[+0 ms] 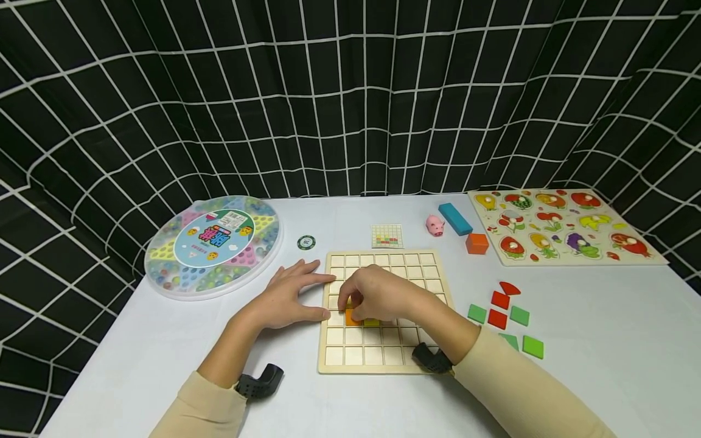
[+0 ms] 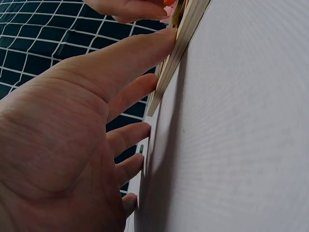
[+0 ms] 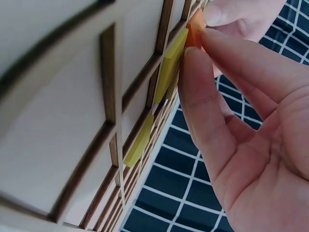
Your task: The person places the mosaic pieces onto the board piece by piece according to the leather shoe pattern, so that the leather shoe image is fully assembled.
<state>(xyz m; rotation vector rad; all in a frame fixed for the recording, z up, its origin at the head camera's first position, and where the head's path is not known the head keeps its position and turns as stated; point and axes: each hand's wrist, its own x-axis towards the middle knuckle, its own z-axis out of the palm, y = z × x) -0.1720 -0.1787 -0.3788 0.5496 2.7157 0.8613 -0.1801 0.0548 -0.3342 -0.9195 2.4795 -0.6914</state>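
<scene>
A wooden grid board (image 1: 391,360) lies on the white table with raised lines between its square cells. Over its left part, my right hand (image 1: 380,295) pinches an orange square tile (image 3: 194,30) between thumb and fingers, at a cell of the grid. Beside it on the board sits a yellow tile (image 3: 169,63), and another yellow tile (image 3: 139,142) shows farther along in the right wrist view. My left hand (image 1: 290,296) is spread at the board's left side, thumb and index fingertip at its edge.
Loose red tiles (image 1: 497,319) and green tiles (image 1: 533,346) lie right of the board. Behind it are a patterned card (image 1: 386,236), a pig figure (image 1: 435,225), a blue block (image 1: 456,219) and an orange cube (image 1: 477,244). A round game box (image 1: 213,243), a chip (image 1: 306,243) and a fruit puzzle (image 1: 564,225) flank these.
</scene>
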